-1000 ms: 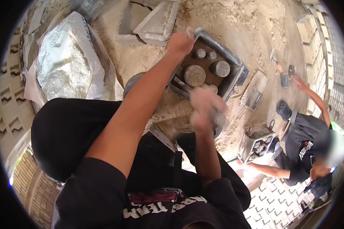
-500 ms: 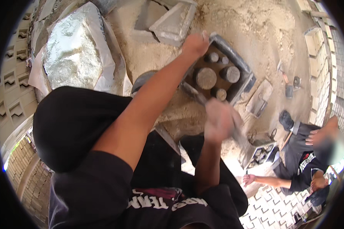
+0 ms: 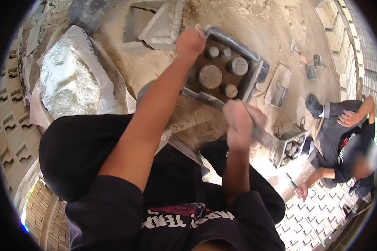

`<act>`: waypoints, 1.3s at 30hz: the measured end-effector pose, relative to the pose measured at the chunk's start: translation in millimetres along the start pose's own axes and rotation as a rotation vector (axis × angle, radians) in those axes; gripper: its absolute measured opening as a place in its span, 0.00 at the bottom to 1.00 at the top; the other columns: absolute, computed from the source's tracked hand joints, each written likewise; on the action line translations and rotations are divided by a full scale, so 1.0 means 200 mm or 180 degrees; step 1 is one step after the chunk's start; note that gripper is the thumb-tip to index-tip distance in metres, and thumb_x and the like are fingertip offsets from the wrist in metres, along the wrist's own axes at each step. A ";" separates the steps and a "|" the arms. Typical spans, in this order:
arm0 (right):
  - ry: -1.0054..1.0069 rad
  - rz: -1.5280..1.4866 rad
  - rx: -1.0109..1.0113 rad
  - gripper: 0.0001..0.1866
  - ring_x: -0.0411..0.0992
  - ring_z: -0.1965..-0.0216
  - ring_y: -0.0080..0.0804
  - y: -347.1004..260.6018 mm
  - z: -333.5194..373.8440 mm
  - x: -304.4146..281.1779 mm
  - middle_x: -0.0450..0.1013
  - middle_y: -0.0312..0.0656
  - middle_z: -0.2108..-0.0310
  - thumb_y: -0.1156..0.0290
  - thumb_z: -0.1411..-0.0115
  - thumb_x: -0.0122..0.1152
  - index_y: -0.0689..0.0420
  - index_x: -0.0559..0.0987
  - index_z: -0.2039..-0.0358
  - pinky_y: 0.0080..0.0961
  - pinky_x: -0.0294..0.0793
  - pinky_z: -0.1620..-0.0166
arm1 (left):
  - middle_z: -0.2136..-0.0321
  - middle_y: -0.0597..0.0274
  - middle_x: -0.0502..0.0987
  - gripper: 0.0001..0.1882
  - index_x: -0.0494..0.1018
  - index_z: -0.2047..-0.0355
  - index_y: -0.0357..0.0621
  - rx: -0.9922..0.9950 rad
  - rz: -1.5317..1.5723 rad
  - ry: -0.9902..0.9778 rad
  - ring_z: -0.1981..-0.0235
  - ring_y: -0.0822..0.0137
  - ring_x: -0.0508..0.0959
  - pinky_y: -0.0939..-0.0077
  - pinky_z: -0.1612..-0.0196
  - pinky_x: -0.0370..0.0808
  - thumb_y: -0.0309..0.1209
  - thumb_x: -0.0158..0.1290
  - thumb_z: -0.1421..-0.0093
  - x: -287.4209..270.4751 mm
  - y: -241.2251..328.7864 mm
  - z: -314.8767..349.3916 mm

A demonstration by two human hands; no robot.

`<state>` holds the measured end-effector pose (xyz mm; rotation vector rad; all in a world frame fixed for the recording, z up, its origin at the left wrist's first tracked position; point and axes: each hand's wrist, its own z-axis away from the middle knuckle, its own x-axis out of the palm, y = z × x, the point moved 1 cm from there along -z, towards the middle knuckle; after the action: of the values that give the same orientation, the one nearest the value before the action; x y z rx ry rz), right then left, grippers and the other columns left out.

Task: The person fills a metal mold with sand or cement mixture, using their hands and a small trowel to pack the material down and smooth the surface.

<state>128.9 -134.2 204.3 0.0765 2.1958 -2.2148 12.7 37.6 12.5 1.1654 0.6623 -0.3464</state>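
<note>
Ahead of me a dark rectangular box mould (image 3: 235, 38) lies tilted on the sandy ground. Several round grey cylinders of different sizes, such as the large cylinder (image 3: 210, 77), stand inside it. My left hand (image 3: 191, 42) is closed on the box's far left corner. Near the box's close edge, my right hand (image 3: 238, 123), smeared by motion, is wrapped round a long bar-like tool (image 3: 212, 100). One end of the tool lies along that edge; the other sticks out past my hand to the lower right. What kind of tool it is, I cannot make out.
At left lies an open sack (image 3: 67, 75) of pale powder. A cracked grey frame (image 3: 161, 25) lies beyond. To the right are a shallow tray (image 3: 277, 85), a small shovel-like tool (image 3: 310, 71) and a metal box (image 3: 289, 144). A co-worker (image 3: 343, 138) sits there holding a green-handled tool.
The box and both my hands appear shifted left in view, along with the whole scene. My left hand keeps its corner. The co-worker's lower hand has moved, and its tool now shows clearly.
</note>
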 end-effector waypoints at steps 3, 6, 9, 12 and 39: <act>-0.0098 0.0777 0.0304 0.20 0.50 0.84 0.16 0.09 -0.13 0.01 0.54 0.30 0.89 0.74 0.39 0.55 0.61 0.63 0.87 0.23 0.47 0.80 | 0.68 0.32 0.78 0.32 0.78 0.70 0.30 0.0014 -0.0028 -0.0119 0.62 0.35 0.77 0.45 0.55 0.72 0.48 0.34 0.32 0.01 0.03 0.00; 0.0188 0.0504 0.0180 0.20 0.50 0.84 0.17 0.01 -0.05 -0.02 0.54 0.32 0.89 0.74 0.39 0.55 0.62 0.63 0.86 0.24 0.47 0.80 | 0.66 0.36 0.79 0.31 0.80 0.69 0.34 0.0009 -0.0197 -0.0054 0.61 0.37 0.78 0.48 0.54 0.74 0.46 0.33 0.32 -0.01 0.03 0.02; 0.0026 0.0066 -0.0063 0.20 0.50 0.84 0.16 0.18 0.00 -0.08 0.56 0.33 0.89 0.73 0.38 0.56 0.63 0.65 0.86 0.24 0.48 0.79 | 0.66 0.36 0.79 0.31 0.80 0.69 0.35 -0.0036 -0.0211 -0.0188 0.61 0.37 0.78 0.48 0.54 0.74 0.46 0.33 0.32 -0.03 0.06 0.03; 0.0133 0.0183 0.0111 0.21 0.51 0.84 0.16 0.13 -0.02 -0.07 0.55 0.32 0.89 0.72 0.37 0.55 0.63 0.64 0.86 0.24 0.48 0.80 | 0.65 0.36 0.79 0.31 0.80 0.68 0.35 -0.0060 -0.0251 -0.0071 0.59 0.37 0.78 0.48 0.53 0.74 0.46 0.33 0.32 -0.04 0.05 0.03; 0.0795 -0.0291 -0.0285 0.21 0.53 0.84 0.15 0.07 0.11 -0.18 0.58 0.28 0.88 0.73 0.36 0.56 0.61 0.64 0.87 0.23 0.49 0.80 | 0.65 0.36 0.79 0.30 0.79 0.68 0.34 0.0099 -0.0462 0.0039 0.60 0.37 0.78 0.47 0.53 0.73 0.46 0.34 0.32 -0.01 0.06 -0.02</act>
<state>164.7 -156.5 192.8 0.2705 2.4694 -2.2596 17.1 45.3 20.7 1.1525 0.7567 -0.4740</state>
